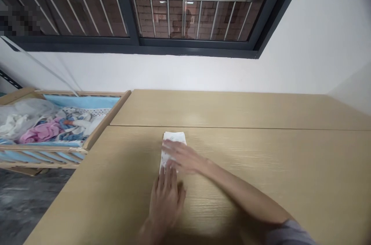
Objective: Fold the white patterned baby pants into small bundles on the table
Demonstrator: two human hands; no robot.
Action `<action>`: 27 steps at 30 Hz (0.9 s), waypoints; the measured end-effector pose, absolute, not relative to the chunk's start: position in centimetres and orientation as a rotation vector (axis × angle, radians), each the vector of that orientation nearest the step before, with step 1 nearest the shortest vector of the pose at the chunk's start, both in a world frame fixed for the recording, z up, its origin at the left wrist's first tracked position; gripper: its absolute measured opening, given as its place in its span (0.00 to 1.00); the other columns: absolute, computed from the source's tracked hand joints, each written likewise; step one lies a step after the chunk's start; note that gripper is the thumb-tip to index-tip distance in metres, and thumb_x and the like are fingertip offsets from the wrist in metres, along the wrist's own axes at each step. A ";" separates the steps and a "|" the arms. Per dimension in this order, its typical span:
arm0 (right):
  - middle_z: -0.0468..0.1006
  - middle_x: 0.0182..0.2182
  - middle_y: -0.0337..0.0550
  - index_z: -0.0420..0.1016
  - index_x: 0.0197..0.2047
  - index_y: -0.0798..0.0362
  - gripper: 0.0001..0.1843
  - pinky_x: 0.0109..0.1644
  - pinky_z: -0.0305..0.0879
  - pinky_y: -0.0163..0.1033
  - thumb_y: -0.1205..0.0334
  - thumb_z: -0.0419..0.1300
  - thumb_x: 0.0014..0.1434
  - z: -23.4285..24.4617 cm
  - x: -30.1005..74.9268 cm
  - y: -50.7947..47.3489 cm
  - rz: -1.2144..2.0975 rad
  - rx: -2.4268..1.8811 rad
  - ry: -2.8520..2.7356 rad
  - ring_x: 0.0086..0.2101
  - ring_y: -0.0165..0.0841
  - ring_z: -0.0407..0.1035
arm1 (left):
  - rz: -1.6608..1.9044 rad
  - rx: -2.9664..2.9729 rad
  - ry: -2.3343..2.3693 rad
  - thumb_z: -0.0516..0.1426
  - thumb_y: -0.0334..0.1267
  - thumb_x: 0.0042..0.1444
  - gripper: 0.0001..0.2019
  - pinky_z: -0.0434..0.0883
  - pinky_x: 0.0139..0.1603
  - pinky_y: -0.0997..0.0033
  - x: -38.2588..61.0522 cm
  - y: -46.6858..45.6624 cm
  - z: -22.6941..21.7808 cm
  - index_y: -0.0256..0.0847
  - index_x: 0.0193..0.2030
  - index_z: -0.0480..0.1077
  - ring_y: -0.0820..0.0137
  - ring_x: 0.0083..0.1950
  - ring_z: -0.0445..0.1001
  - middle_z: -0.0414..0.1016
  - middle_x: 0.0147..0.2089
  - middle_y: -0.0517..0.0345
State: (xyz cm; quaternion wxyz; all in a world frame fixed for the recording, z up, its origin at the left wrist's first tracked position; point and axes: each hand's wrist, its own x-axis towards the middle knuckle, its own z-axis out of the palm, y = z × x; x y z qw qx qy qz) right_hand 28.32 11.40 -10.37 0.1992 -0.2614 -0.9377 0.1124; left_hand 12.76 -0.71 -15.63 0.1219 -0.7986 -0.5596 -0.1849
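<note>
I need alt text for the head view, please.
The right hand lies on a folded white item on a wood table, and the left hand touches its near end. Clothes lie in a wooden bin at left.

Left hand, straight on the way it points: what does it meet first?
The folded white cloth. The fingertips of the left hand are already at its near end; depth is unclear here, so they may be touching it or just short of it.

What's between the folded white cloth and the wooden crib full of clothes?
The light wood tabletop lies between the folded white cloth and the wooden crib, seen in the head view.
</note>
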 end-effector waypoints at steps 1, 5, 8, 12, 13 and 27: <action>0.53 0.72 0.55 0.51 0.74 0.57 0.31 0.73 0.49 0.50 0.54 0.48 0.73 -10.5 27.7 10.6 0.334 -0.604 -2.701 0.72 0.40 0.45 | -0.521 -2.307 -1.623 0.51 0.48 0.65 0.24 0.70 0.57 0.48 13.1 -2.0 -16.6 0.33 0.60 0.70 0.46 0.63 0.70 0.73 0.61 0.36; 0.55 0.71 0.55 0.51 0.74 0.59 0.31 0.74 0.47 0.44 0.54 0.47 0.74 -12.7 26.0 9.6 0.443 -0.363 -2.823 0.71 0.35 0.46 | -0.436 -2.274 -1.682 0.53 0.48 0.64 0.22 0.69 0.60 0.43 14.0 -3.5 -18.6 0.33 0.54 0.74 0.45 0.60 0.73 0.77 0.54 0.35; 0.56 0.71 0.53 0.51 0.74 0.58 0.31 0.74 0.45 0.45 0.52 0.46 0.74 -14.6 25.9 10.8 0.510 -0.394 -2.863 0.71 0.35 0.46 | -0.440 -2.275 -1.701 0.53 0.46 0.64 0.22 0.69 0.62 0.42 14.2 -3.1 -18.4 0.31 0.56 0.73 0.44 0.61 0.71 0.75 0.58 0.35; 0.53 0.72 0.49 0.51 0.75 0.52 0.31 0.75 0.42 0.50 0.52 0.48 0.73 -15.5 26.9 14.6 0.447 -0.617 -2.843 0.72 0.37 0.44 | -0.496 -2.278 -1.666 0.53 0.48 0.65 0.28 0.68 0.64 0.44 13.7 -2.8 -18.2 0.31 0.66 0.65 0.44 0.68 0.65 0.66 0.68 0.34; 0.52 0.72 0.48 0.51 0.75 0.51 0.31 0.75 0.40 0.51 0.51 0.48 0.73 -15.6 27.2 15.8 0.421 -0.696 -2.828 0.72 0.38 0.44 | -0.512 -2.282 -1.662 0.53 0.48 0.65 0.29 0.68 0.64 0.45 13.6 -2.7 -18.3 0.31 0.67 0.64 0.43 0.69 0.64 0.64 0.69 0.35; 0.60 0.69 0.56 0.61 0.70 0.52 0.29 0.70 0.49 0.56 0.47 0.50 0.71 -11.9 30.7 13.4 0.403 -0.925 -2.559 0.68 0.45 0.52 | -0.540 -2.503 -1.529 0.49 0.37 0.68 0.17 0.69 0.62 0.49 10.4 -0.5 -16.2 0.39 0.58 0.72 0.55 0.61 0.73 0.76 0.61 0.46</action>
